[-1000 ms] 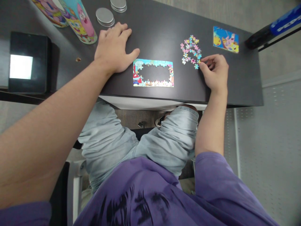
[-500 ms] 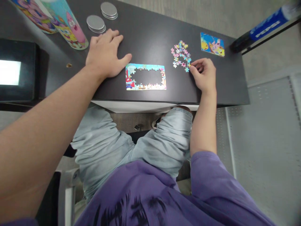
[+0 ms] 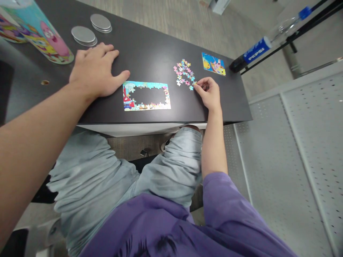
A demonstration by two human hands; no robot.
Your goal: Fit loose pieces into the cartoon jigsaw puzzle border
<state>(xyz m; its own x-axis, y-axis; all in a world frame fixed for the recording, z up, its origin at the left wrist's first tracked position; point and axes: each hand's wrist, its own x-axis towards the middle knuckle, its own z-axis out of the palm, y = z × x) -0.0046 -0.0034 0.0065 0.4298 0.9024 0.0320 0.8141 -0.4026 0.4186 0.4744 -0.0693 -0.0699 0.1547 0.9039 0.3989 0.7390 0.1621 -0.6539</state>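
My left hand lies flat on the dark tabletop with its fingers spread, thumb close to the upper left corner of a jigsaw puzzle border. That border is a joined rectangle of colourful pieces around a bare middle. Right of it is a loose cluster of small puzzle pieces in pink, blue and yellow. At the lower right edge of this cluster, my right hand pinches a small yellowish puzzle piece between thumb and index finger. A blue cartoon picture card lies beyond my right hand.
Round silver discs lie in two small stacks beyond my left hand. Tall cartoon-printed cylinders stand at the far left. A Pepsi bottle is past the table's right end, near a black bar. A perforated grey panel is at right.
The view has swung to the right, so everything sits further left in the picture. Both hands keep about the same places on the table, the right still pinching at the cluster's edge.
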